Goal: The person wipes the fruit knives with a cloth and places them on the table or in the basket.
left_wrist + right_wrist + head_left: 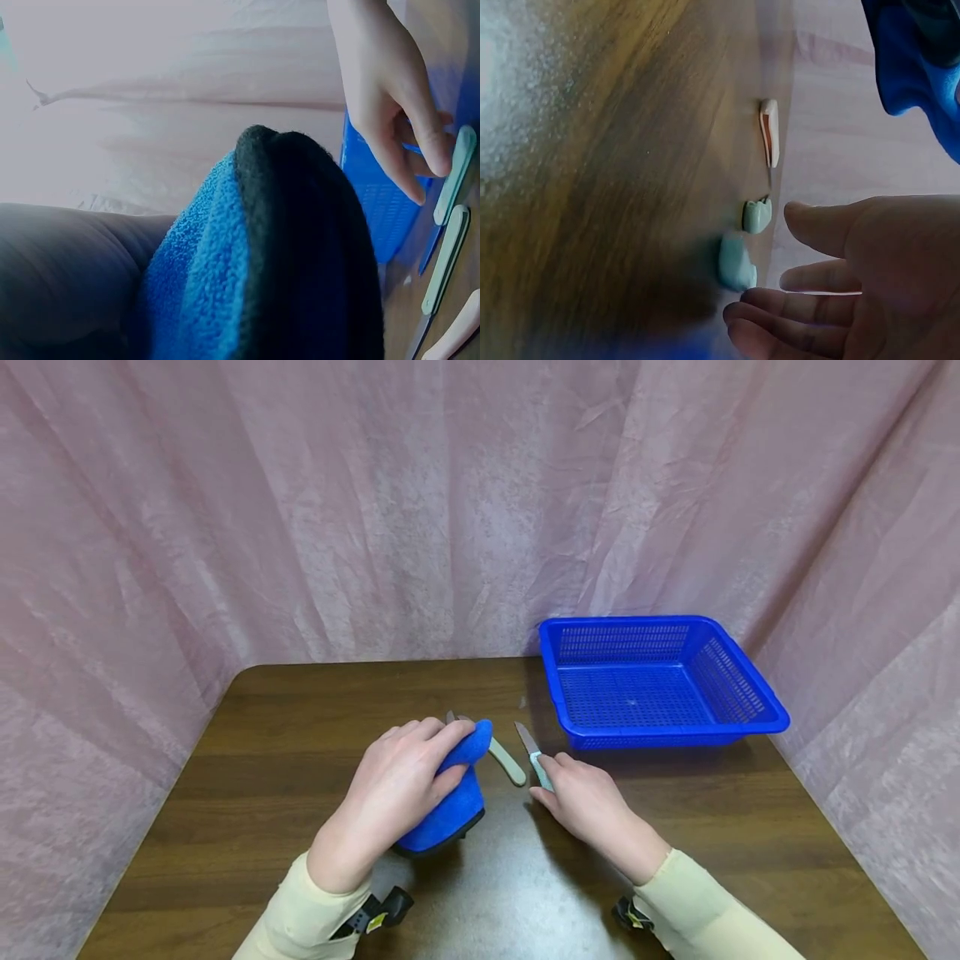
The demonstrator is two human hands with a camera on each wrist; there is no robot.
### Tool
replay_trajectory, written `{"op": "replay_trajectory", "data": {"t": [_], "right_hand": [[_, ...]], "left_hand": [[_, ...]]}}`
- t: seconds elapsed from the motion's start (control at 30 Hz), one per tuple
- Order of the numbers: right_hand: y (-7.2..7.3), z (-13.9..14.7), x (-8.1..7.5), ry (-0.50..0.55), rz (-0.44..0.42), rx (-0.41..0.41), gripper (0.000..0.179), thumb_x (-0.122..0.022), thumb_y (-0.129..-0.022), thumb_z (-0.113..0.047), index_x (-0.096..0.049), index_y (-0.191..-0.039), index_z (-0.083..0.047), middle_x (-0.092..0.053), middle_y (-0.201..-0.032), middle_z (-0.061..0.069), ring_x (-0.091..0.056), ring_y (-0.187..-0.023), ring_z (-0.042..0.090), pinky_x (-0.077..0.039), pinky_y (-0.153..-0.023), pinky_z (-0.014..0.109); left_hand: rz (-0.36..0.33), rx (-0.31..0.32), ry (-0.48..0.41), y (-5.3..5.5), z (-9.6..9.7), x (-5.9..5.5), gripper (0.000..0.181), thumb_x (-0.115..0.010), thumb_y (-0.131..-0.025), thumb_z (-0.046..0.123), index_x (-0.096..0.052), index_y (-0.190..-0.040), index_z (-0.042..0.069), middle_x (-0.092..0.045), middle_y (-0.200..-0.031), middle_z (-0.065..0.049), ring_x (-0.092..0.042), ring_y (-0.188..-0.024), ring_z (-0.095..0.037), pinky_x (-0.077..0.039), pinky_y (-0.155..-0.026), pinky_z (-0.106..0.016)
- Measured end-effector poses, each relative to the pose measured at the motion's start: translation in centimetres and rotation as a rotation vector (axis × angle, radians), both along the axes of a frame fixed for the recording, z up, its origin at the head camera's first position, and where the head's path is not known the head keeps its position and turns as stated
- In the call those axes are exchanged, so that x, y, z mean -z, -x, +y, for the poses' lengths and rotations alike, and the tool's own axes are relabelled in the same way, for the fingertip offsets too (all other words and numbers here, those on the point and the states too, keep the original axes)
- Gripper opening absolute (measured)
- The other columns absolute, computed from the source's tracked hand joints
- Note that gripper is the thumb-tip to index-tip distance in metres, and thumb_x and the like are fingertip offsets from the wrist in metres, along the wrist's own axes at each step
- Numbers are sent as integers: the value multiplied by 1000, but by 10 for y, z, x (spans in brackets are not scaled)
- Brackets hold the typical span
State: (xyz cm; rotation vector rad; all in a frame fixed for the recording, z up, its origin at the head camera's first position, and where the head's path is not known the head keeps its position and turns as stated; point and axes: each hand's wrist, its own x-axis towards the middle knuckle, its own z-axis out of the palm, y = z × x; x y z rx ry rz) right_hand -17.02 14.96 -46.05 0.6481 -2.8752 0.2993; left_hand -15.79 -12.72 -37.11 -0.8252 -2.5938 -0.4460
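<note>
In the head view my left hand [401, 777] grips a blue fleece pouch [450, 814], its thumb and fingers over the cloth. The left wrist view shows the pouch's dark, black-hemmed opening [307, 225]. On the table lie three knives: one with a teal handle [456, 176], one with a pale green handle [507, 762] and one with a cream handle [771, 133], which the pouch and left hand hide in the head view. Over the teal-handled knife is my right hand [585, 797], thumb and fingers spread apart, fingertips right at the handle.
A blue plastic basket [558, 693] with slotted walls stands at the back right of the wooden table [315, 710], just beyond my right hand. Pink curtains [450, 510] hang behind the table and along its sides.
</note>
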Motion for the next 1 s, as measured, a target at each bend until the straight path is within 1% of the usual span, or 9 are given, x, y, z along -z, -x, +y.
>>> {"op": "replay_trajectory", "data": {"t": [0.23,0.33,0.47,0.57,0.6,0.67,0.8,0.83,1.0], "right_hand": [[10,-6,2,12,-5,41,32,-88,-96,-29,-70,-105,-4,-57,-79,5,-66,-70,29,-53,-59,47],[15,-10,3,12,8,69,36,-87,-96,-33,-70,-105,-3,-56,-78,6,-65,-67,29,-53,-57,48],[20,-14,6,20,26,103,42,-86,-97,-41,-66,-93,-4,-54,-73,7,-62,-63,30,-53,-55,49],[25,-15,12,35,57,121,50,-86,-95,-47,-60,-84,-6,-54,-70,7,-63,-60,32,-53,-54,51],[29,-13,22,41,91,125,55,-82,-97,-55,-59,-83,-7,-55,-70,7,-63,-59,32,-52,-53,51],[31,-13,25,38,92,142,58,-82,-95,-57,-57,-82,-6,-55,-69,8,-63,-59,33,-53,-53,51],[32,-15,24,11,55,167,56,-83,-96,-54,-60,-84,-5,-57,-70,9,-65,-62,33,-54,-55,50],[28,-18,15,-1,16,177,51,-88,-93,-45,-60,-84,-3,-57,-70,10,-66,-63,33,-55,-56,50],[30,-17,14,-21,-34,197,44,-85,-97,-36,-60,-84,-3,-58,-71,10,-66,-63,34,-56,-57,51]], "left_hand": [[7,11,1,1,1,2,45,-85,-98,25,-73,-140,15,-76,-105,-4,-71,-89,-26,-60,-80,-47],[10,12,7,1,2,3,45,-85,-97,25,-74,-139,15,-76,-105,-5,-71,-89,-26,-61,-80,-46],[5,9,17,2,3,5,44,-85,-98,26,-74,-139,15,-76,-105,-5,-71,-89,-26,-61,-81,-47],[-6,5,25,3,4,8,44,-85,-98,26,-73,-139,15,-77,-107,-6,-72,-90,-27,-61,-82,-48],[-9,5,26,4,4,9,44,-85,-98,26,-73,-139,15,-77,-108,-6,-72,-91,-27,-61,-83,-48],[-16,6,28,6,5,12,44,-85,-98,26,-73,-140,15,-78,-109,-7,-73,-92,-28,-61,-83,-48],[-29,10,37,10,8,18,43,-84,-99,24,-73,-140,16,-78,-110,-7,-73,-92,-28,-61,-82,-49],[-33,12,41,11,8,21,42,-83,-99,24,-74,-139,16,-78,-109,-7,-72,-91,-28,-61,-81,-48],[-37,29,69,16,11,32,42,-84,-99,26,-74,-138,16,-76,-105,-6,-70,-87,-27,-61,-77,-46]]}}
